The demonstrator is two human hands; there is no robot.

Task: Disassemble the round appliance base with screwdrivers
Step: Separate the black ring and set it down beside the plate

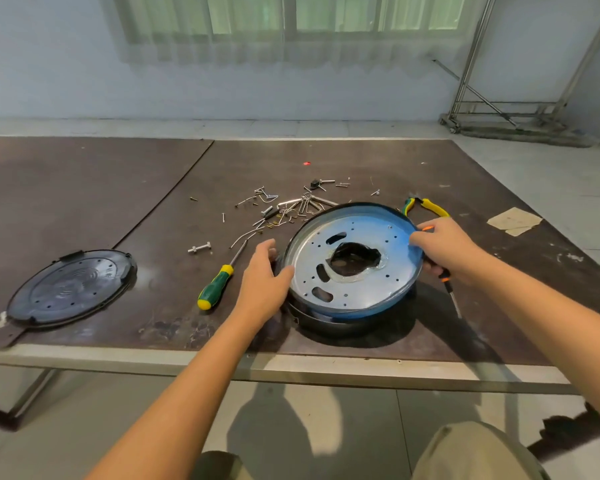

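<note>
The round appliance base (352, 296) stands on the brown table, a black ring with a perforated metal plate (371, 237) tilted up inside it; the plate has a ragged dark hole in its middle. My left hand (265, 277) grips the base's left rim. My right hand (445, 247) holds the right rim and also an orange-handled screwdriver (452, 296), whose shaft points down toward me. A green and yellow screwdriver (217, 284) lies loose on the table left of the base.
A detached black round cover (71, 289) lies at the left. Several loose screws, clips and wire pieces (284, 206) are scattered behind the base. Yellow-handled pliers (426, 206) lie behind my right hand. Paper scraps (513, 221) sit at the right. The table's metal front edge (291, 370) is close.
</note>
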